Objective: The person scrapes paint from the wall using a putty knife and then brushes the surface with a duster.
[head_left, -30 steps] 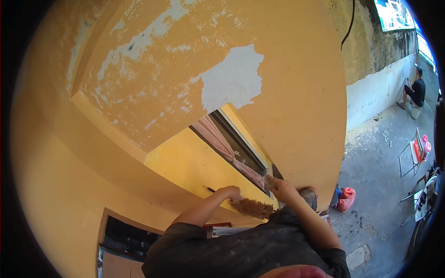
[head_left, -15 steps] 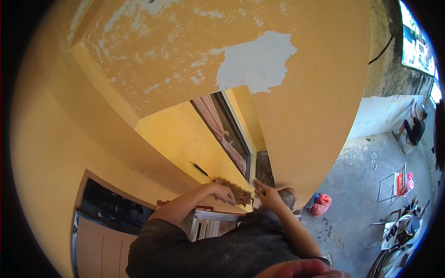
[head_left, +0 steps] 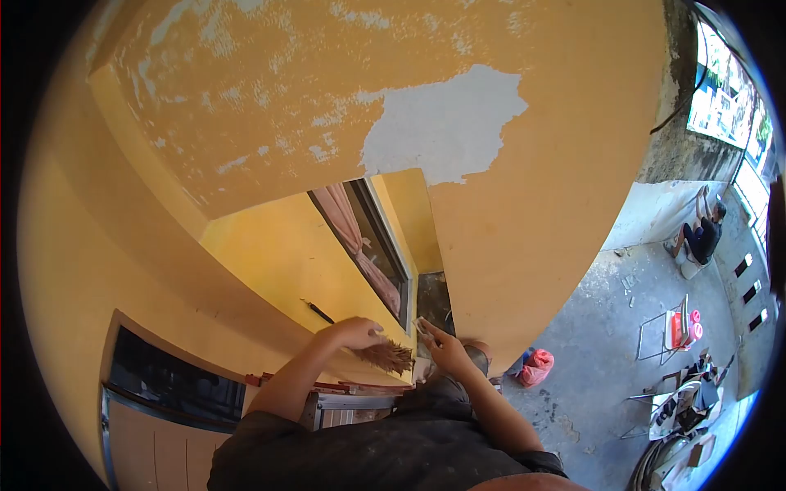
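My left hand (head_left: 358,333) hovers over a brown bristly brush (head_left: 386,357), its fingers loosely curled and slightly apart, with no grip on it visible. The brush lies along the yellow wall's lower edge; a thin black handle (head_left: 319,311) shows on the other side of my hand and seems to belong to it. My right hand (head_left: 444,350) is beside the window opening, closed with its fingertips on a small pale thing, too small to name. A large pale patch (head_left: 446,123) with ragged edges marks the orange wall (head_left: 557,180) above.
A metal ladder top (head_left: 356,402) is below my hands. The window has a pink curtain (head_left: 356,233). On the floor to the right are a red bag (head_left: 536,367), a folding chair (head_left: 665,329) and piled items (head_left: 684,405). Another person (head_left: 702,239) sits working at the far wall.
The view has shifted, moving the scene left and slightly down. My left hand has lifted back towards the handle end of the brush and its fingers have loosened. The brush has stayed in place.
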{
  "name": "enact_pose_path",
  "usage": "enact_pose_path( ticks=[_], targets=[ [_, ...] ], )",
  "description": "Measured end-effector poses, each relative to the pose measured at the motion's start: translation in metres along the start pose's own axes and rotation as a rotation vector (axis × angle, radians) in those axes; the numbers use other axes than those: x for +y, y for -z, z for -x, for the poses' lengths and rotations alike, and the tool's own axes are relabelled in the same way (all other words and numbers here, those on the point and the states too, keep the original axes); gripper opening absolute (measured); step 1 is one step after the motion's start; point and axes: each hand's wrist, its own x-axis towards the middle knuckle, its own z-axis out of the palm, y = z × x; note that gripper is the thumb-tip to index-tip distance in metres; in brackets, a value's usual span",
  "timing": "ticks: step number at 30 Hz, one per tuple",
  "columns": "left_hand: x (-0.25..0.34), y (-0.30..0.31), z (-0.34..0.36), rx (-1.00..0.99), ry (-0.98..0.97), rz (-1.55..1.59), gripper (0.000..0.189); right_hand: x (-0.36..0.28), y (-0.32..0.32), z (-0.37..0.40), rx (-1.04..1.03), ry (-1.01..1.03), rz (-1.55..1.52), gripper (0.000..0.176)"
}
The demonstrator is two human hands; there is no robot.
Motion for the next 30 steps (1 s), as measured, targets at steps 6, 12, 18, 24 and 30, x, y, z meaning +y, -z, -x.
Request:
enact_pose_path(
  ticks=[6, 12, 18, 24, 30],
  targets=[
    [0.017, 0.030, 0.013, 0.337, -0.112, 0.314, 0.059, -0.016, -0.012, -0.008, -0.048, 0.108, -0.048, 0.047],
    [0.065, 0.083, 0.023, 0.348, -0.239, 0.516, 0.054, -0.094, 0.033, -0.014, 0.115, 0.219, 0.059, 0.057],
    [0.098, 0.127, 0.042, 0.640, -0.541, 0.475, 0.029, -0.166, 0.091, -0.024, 0.405, 0.517, 0.335, 0.059],
    [0.107, 0.152, 0.059, 1.126, -0.864, 0.454, 0.032, -0.241, 0.126, -0.009, 0.337, 0.413, 0.272, 0.047],
    [0.111, 0.155, 0.056, 1.256, -0.856, 0.674, 0.032, -0.230, 0.126, -0.002, 0.403, 0.470, -0.056, 0.040]
  ],
)
